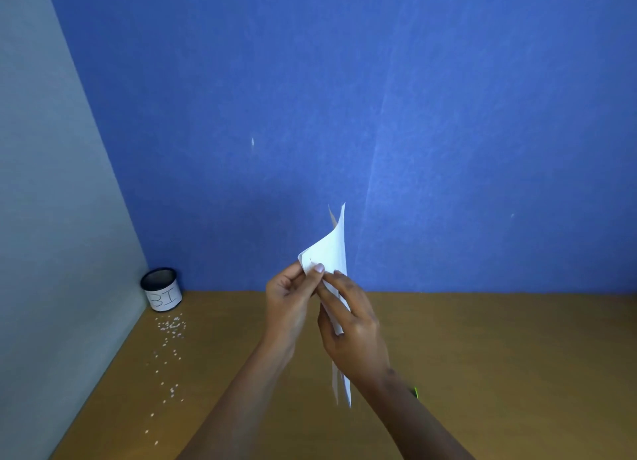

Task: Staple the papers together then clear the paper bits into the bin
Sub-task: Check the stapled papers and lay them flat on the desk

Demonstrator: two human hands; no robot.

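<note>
A small stack of white papers (332,245) is held upright and edge-on above the middle of the wooden table (482,349). My left hand (287,301) pinches the papers' near corner with thumb and fingers. My right hand (351,325) grips the sheets along their lower edge, fingers wrapped over them. The sheets curl apart at the top. Several white paper bits (169,328) lie scattered on the table's left side. The bin (161,289), a small dark can with a white label, stands in the back left corner. No stapler is visible.
A blue wall (379,114) closes the back of the table and a grey panel (44,218) closes the left side. A small green object (416,391) peeks out behind my right forearm.
</note>
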